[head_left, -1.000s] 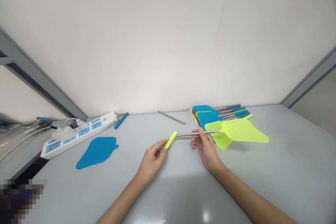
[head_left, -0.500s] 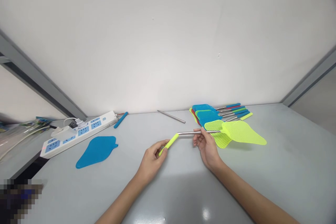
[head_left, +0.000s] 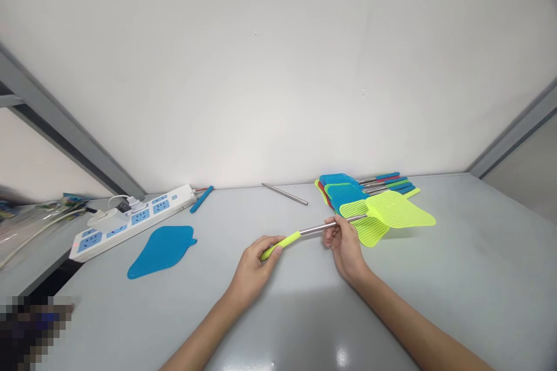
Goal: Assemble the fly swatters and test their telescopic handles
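Observation:
Between my two hands is a yellow-green fly swatter [head_left: 402, 210] with a metal rod and a perforated head. Its yellow-green handle sleeve is gripped by my left hand [head_left: 257, 261], fingers wrapped over it. My right hand [head_left: 346, 246] pinches the metal rod near the head, which hangs above the table on the right. The sleeve and rod now lie nearly in one line. Behind the held head lies a pile of fly swatters [head_left: 343, 192] in blue, green and red, handles pointing right.
A loose metal rod [head_left: 285, 193] lies near the wall. On the left are a blue swatter head [head_left: 163, 250], a blue handle sleeve [head_left: 201, 199] and a white power strip [head_left: 134, 220] with plugs. Plastic bags [head_left: 43, 214] sit beyond the table's left edge.
The handle sleeve has swung from a steep angle to the rod to almost in line with it. The held swatter head has shifted slightly up and left.

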`<state>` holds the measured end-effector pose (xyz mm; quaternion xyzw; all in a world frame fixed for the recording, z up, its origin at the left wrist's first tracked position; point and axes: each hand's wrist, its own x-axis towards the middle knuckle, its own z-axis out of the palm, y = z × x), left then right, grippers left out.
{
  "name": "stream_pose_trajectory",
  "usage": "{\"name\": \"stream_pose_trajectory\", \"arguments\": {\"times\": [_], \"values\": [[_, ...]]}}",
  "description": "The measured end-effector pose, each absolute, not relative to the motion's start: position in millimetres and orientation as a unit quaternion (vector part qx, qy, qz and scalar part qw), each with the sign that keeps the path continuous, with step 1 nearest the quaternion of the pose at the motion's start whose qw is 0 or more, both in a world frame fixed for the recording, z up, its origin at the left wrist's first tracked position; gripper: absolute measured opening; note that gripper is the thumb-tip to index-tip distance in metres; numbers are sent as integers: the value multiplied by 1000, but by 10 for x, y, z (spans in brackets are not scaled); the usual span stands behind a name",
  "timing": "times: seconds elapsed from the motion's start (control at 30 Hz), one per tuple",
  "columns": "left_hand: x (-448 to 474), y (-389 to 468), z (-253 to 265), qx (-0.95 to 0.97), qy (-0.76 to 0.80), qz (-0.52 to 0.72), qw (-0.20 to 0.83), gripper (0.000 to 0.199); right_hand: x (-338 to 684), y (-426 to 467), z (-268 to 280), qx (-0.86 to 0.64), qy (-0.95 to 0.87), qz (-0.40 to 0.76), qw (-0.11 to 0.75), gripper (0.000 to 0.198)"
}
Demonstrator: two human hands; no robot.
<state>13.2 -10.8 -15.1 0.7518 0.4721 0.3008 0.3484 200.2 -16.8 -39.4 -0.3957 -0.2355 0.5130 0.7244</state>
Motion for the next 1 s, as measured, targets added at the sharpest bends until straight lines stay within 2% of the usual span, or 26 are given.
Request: {"name": "stream_pose_trajectory", "arguments": {"times": [0.53, 0.73, 0.87, 1.0], "values": [[227, -237, -42, 758, 447, 276, 386, 29, 1962, -228, -346, -418, -375, 522, 642, 27], [254, -300, -12, 758, 449, 245, 405, 30, 1968, -257, -315, -390, -449, 553, 583, 25], [279, -370, 6, 737, 437, 219, 468, 31, 1983, -274, -294, -364, -461, 579, 565, 24], [318, -441, 14, 667, 398, 210, 593, 30, 1956, -307, -264, -326, -467, 618, 542, 24]]}}
